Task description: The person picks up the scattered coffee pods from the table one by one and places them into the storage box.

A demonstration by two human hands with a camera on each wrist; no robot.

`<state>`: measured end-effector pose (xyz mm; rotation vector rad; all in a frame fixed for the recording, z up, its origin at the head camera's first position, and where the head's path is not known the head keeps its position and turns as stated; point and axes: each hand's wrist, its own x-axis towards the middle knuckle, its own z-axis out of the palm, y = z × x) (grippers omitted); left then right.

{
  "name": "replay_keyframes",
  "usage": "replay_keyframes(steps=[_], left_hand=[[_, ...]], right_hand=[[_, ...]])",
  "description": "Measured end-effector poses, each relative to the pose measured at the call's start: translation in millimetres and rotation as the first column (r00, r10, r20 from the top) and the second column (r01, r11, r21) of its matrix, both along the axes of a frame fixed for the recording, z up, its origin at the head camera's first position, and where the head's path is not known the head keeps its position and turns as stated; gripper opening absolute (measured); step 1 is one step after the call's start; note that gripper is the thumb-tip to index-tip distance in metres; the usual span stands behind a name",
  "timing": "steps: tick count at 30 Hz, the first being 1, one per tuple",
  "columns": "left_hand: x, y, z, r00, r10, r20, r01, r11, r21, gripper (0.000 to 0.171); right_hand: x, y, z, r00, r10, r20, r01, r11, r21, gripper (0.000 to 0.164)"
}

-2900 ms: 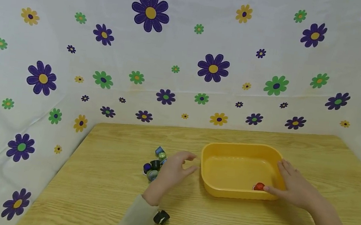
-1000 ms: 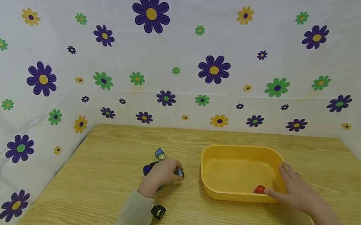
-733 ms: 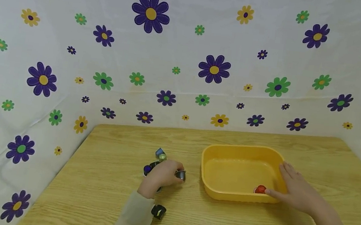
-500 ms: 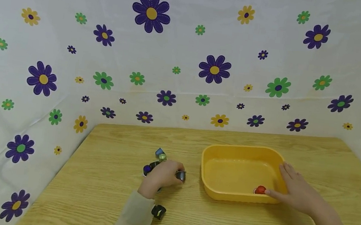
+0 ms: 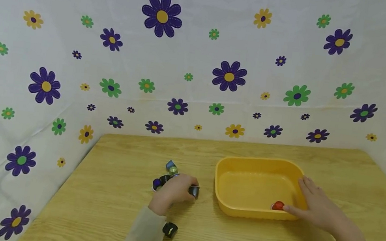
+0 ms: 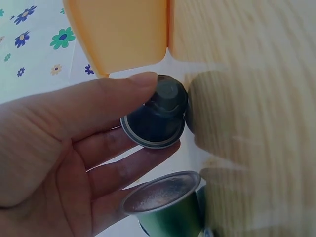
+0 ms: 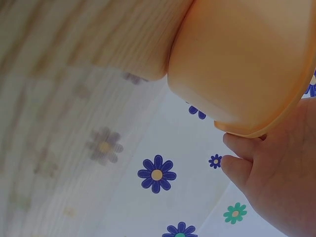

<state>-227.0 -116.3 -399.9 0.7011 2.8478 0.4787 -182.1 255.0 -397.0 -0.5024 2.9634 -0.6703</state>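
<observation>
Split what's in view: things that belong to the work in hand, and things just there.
Apparently in the work:
- dark capsule, pinched by the left hand
- yellow bin, right hand at its rim
- red capsule inside it
- other capsules beside the left hand

Just there:
- wooden table
- flowered cloth
- black wrist pieces

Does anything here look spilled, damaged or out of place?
Nothing stands out: no spill or damage shows. A small red capsule lies in the yellow rectangular plastic tub; the left hand holds a shiny dark capsule outside it.
</observation>
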Motion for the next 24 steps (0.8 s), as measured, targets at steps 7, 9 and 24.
replay_keyframes(steps=[7, 9, 24], left_hand=[[0.6, 1.3, -3.3, 1.0, -0.016, -0.018, 0.016, 1.0, -0.012, 0.026], [0.0, 1.1, -4.9, 1.0, -0.021, -0.021, 0.021, 1.0, -0.021, 0.027], [-1.1, -0.1, -6.5, 1.0, -0.01, 0.015, 0.01, 1.0, -0.01, 0.025]], right_hand=[[0.3, 0.1, -2.0, 1.0, -0.007, -0.004, 0.007, 1.0, 0.006, 0.096], [0.2, 0.1, -2.6, 1.0, -0.002, -0.006, 0.002, 1.0, 0.003, 0.096], [1.1, -0.7, -2.4, 1.0, 0.016, -0.023, -0.015, 1.0, 0.003, 0.094]])
